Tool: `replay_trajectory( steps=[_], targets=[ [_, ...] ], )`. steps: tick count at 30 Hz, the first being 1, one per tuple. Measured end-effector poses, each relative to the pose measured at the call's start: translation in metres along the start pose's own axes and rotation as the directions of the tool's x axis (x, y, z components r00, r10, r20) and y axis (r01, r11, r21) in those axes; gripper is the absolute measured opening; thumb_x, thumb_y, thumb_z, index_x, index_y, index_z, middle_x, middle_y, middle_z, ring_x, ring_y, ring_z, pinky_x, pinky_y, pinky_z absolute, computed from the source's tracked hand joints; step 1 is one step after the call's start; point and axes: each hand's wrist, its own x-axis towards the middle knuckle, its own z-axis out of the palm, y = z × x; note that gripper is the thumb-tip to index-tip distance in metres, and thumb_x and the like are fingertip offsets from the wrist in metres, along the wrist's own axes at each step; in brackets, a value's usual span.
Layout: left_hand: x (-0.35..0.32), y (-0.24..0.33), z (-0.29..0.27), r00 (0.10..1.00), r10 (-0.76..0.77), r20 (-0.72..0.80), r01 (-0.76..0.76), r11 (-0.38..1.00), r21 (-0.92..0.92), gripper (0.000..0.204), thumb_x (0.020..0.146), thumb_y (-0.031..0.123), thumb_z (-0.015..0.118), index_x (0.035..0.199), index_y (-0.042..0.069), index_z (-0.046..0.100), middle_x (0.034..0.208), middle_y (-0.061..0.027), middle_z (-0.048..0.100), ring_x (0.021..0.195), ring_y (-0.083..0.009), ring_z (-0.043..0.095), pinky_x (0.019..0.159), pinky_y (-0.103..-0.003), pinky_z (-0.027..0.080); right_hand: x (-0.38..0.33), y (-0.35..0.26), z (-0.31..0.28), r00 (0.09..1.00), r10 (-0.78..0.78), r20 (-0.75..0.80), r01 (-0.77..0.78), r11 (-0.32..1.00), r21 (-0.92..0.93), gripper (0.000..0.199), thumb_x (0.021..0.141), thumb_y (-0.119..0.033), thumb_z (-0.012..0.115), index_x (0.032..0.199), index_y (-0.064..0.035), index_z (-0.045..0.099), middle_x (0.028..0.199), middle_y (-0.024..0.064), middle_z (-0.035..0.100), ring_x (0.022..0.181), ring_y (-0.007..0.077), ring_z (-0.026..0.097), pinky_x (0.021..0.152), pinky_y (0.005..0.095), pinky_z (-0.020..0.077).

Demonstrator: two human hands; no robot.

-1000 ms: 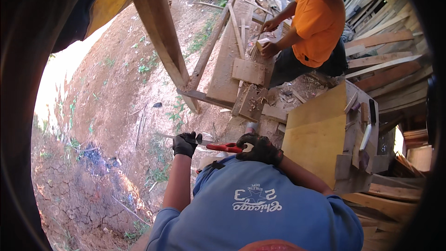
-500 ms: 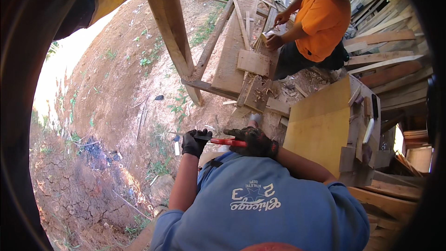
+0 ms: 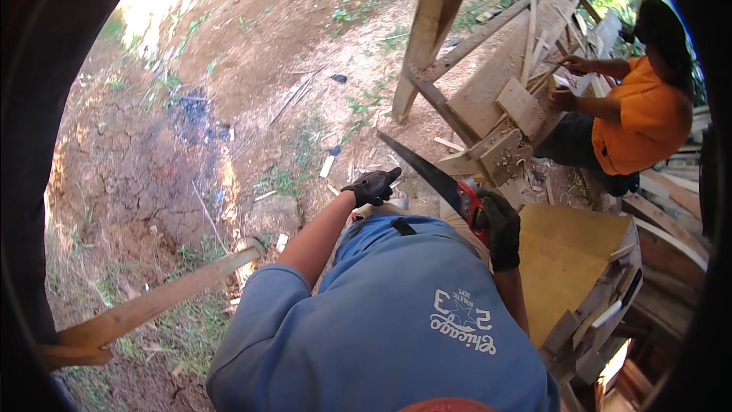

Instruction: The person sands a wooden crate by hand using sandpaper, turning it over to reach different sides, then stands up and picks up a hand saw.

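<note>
A handsaw (image 3: 424, 171) with a dark tapering blade and a red handle is in my right hand (image 3: 500, 230), which wears a dark glove and is closed round the handle. Its blade points away from me and to the left, tilted up in the air. My left hand (image 3: 374, 187), also in a dark glove, is off the saw, left of the blade. Its fingers reach out to the right with nothing seen in them, though some are partly hidden.
A co-worker in an orange shirt (image 3: 648, 118) works wood at a bench (image 3: 488, 91) strewn with shavings and offcuts. A wooden post (image 3: 427, 38) stands before it. A yellowish board (image 3: 564, 259) is at my right. A plank (image 3: 160, 294) lies at the left over bare soil.
My left hand has let go of the saw blade. The saw has swung in my right hand from lying crosswise to pointing away. The view has turned left.
</note>
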Motion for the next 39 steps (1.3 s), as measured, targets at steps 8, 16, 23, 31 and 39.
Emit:
replay_trajectory(
  steps=[8,16,23,31,39],
  targets=[
    [0.001,-0.295,-0.034,0.759,-0.344,-0.553,0.425,0.905,0.02,0.061,0.1,0.059,0.05,0.108,0.002,0.071,0.109,-0.0176,0.072,0.09,-0.0277,0.071,0.08,-0.043,0.056,0.028,0.008,-0.008,0.994,-0.109,-0.022,0.095,0.934,-0.345,0.03,0.095,-0.01,0.07,0.123,-0.0005,0.072,0.099,0.0079,0.074,0.079,0.0127,0.068,0.069,0.0288,0.054],
    [-0.046,-0.389,0.018,0.72,-0.68,-0.136,0.669,0.733,-0.121,0.045,0.1,0.043,0.05,0.116,0.005,0.066,0.093,-0.0122,0.067,0.074,-0.0263,0.064,0.064,-0.043,0.052,0.057,0.001,-0.048,0.987,-0.16,-0.027,0.133,0.893,-0.431,0.032,0.095,-0.012,0.07,0.125,-0.0009,0.07,0.118,0.0123,0.074,0.1,0.0184,0.071,0.086,0.031,0.0558],
    [-0.002,-0.325,-0.005,0.932,-0.305,-0.195,0.345,0.912,0.22,0.043,0.1,0.039,0.05,0.101,0.005,0.075,0.094,-0.0134,0.076,0.084,-0.0252,0.073,0.076,-0.042,0.056,0.102,0.001,-0.037,0.993,-0.116,-0.022,0.101,0.934,-0.342,0.034,0.098,-0.018,0.069,0.127,0.0,0.07,0.113,0.0091,0.074,0.094,0.0136,0.067,0.082,0.0291,0.0543],
    [-0.03,-0.155,-0.087,0.893,-0.297,-0.338,0.137,0.895,-0.425,0.032,0.102,0.033,0.055,0.102,0.006,0.071,0.091,-0.0069,0.072,0.08,-0.0195,0.067,0.074,-0.036,0.054,0.15,0.035,0.006,0.997,-0.065,0.037,0.071,0.977,-0.202,0.026,0.101,-0.011,0.063,0.121,0.004,0.07,0.07,0.0005,0.062,0.052,0.0074,0.05,0.049,0.0259,0.0405],
    [0.029,-0.152,-0.168,0.833,-0.164,-0.529,-0.057,0.924,-0.378,0.035,0.104,0.036,0.056,0.093,0.006,0.07,0.077,-0.0025,0.061,0.066,-0.0126,0.057,0.056,-0.032,0.046,0.246,0.057,0.092,0.968,-0.011,0.249,0.13,0.875,-0.466,0.029,0.096,-0.021,0.069,0.116,-0.0001,0.072,0.095,0.0085,0.074,0.079,0.0185,0.068,0.072,0.038,0.0538]
  ],
)
